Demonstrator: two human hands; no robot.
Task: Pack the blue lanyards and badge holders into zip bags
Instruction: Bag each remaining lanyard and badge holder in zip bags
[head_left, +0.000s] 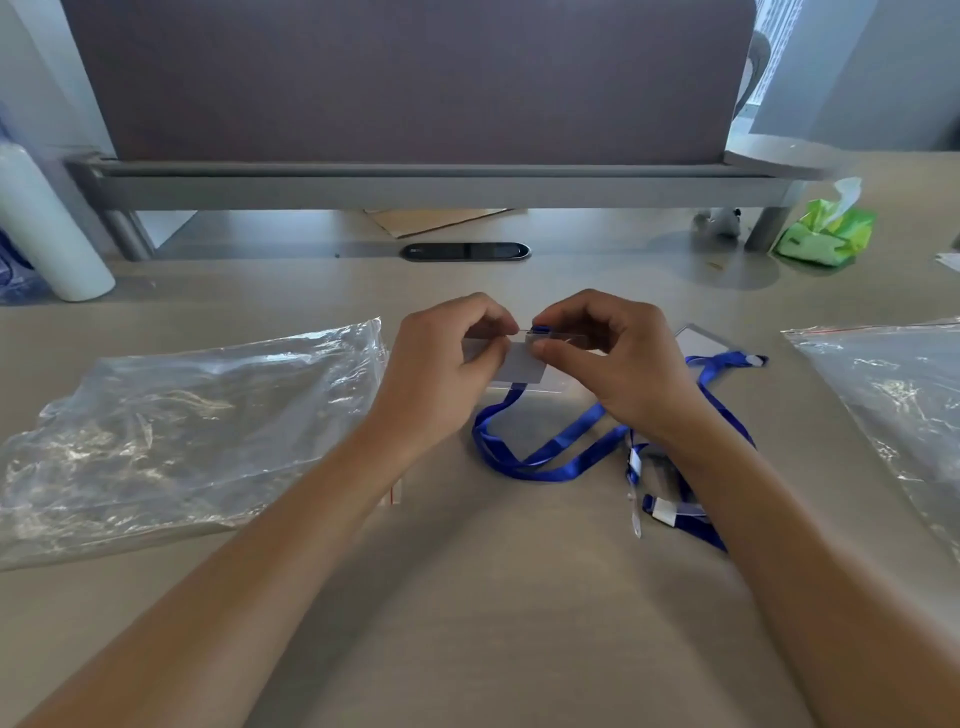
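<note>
A big tan desk (467, 597) fills the view, with a dark screen wall (405, 78) standing at its far edge. A large clear zip bag (171, 431) lies flat on the left of the desk, and another clear zip bag (893, 400) lies on the right. A white bottle (47, 228) stands far left, and a green tissue pack (826, 234) sits far right. Blue lanyards (561, 452) lie in loops on the desk near the middle, partly under the right arm. The left hand (441, 374) and the right hand (623, 364) meet over the desk, fingers curled, both pinching one clear badge holder (519, 364) with a white card inside. A second badge holder (698, 340) lies just beyond the right hand.
</note>
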